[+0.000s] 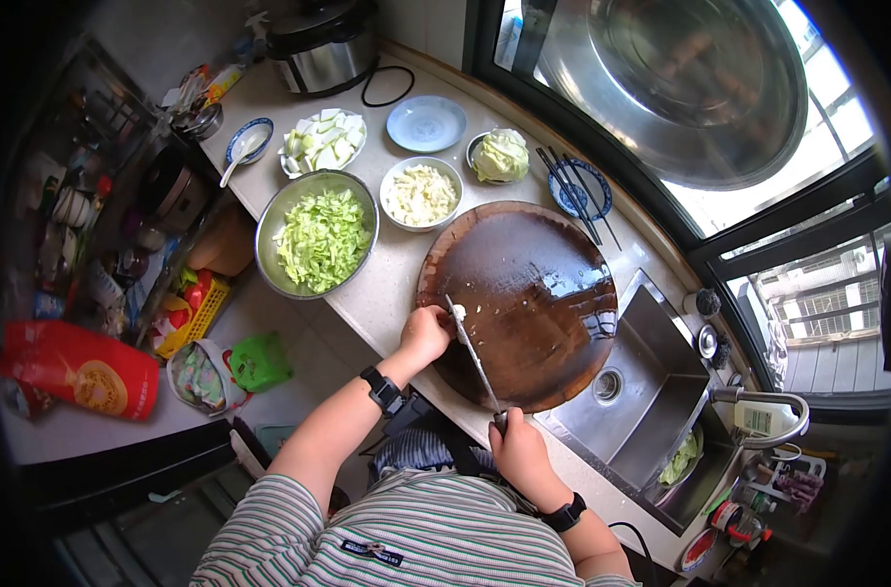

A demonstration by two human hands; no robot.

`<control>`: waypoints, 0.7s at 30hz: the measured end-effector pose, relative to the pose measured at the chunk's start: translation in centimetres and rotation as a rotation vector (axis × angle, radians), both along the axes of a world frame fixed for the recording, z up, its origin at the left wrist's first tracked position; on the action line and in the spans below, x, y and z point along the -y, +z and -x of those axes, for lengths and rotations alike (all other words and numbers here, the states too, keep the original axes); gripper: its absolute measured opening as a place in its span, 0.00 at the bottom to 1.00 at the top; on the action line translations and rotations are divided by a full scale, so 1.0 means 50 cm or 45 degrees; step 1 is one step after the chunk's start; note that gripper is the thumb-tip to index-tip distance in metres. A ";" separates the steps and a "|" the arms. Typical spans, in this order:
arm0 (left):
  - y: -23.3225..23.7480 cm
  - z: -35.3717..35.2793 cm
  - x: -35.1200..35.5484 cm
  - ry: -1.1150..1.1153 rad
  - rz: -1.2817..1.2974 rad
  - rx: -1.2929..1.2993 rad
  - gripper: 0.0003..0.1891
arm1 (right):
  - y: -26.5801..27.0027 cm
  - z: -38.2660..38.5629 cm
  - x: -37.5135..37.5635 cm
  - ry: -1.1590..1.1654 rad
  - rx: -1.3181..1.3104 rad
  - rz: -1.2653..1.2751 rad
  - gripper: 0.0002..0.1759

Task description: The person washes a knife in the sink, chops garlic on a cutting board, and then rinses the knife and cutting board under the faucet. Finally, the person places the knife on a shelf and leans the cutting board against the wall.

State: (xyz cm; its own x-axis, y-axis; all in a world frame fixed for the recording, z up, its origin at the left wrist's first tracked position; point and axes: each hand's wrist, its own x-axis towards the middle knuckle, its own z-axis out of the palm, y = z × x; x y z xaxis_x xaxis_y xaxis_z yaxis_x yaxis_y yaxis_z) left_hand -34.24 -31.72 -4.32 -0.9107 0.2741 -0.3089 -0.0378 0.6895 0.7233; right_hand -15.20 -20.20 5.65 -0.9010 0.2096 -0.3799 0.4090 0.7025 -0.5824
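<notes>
My right hand [522,452] is wrapped round the dark handle of a kitchen knife [477,360], whose blade slants up and left over the round wooden chopping board [533,293]. At the board's left edge, my left hand [428,334] has its fingers curled together beside the blade's tip. A small white piece [459,311], perhaps garlic, lies against the blade at those fingertips; the fingers partly hide what they pinch. Tiny pale bits are scattered on the wet, dark board near the blade.
Left of the board stand a steel bowl of chopped greens [318,240], a bowl of pale chopped pieces [422,195] and a plate of white-green slices [323,142]. Behind are a blue plate [426,123], cabbage [500,157] and chopsticks [574,196]. A sink [646,391] borders the right.
</notes>
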 end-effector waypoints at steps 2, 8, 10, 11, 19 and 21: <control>0.005 0.000 -0.001 -0.001 0.014 0.016 0.09 | -0.004 0.001 0.003 0.005 -0.013 -0.010 0.14; 0.007 -0.001 0.000 0.005 0.033 0.016 0.09 | -0.018 0.012 0.008 -0.010 -0.047 0.018 0.14; 0.008 -0.002 0.000 0.015 0.024 0.021 0.09 | -0.021 0.020 0.008 -0.004 0.019 0.016 0.14; 0.008 -0.001 0.000 0.018 0.022 0.007 0.09 | -0.026 0.021 0.007 -0.004 0.016 0.016 0.14; 0.026 -0.012 0.009 -0.023 -0.028 -0.019 0.09 | -0.046 0.008 -0.012 -0.301 -0.033 0.299 0.14; 0.028 -0.034 0.016 -0.047 -0.060 -0.214 0.11 | -0.020 -0.008 -0.014 -0.266 -0.070 0.276 0.14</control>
State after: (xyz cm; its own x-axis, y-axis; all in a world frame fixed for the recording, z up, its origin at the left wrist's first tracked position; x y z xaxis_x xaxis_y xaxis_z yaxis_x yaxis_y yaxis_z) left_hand -32.54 -32.51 -2.94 -0.9376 0.3187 -0.1389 0.1112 0.6536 0.7486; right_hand -14.80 -19.51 4.64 -0.8672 0.3119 -0.3882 0.4955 0.4631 -0.7349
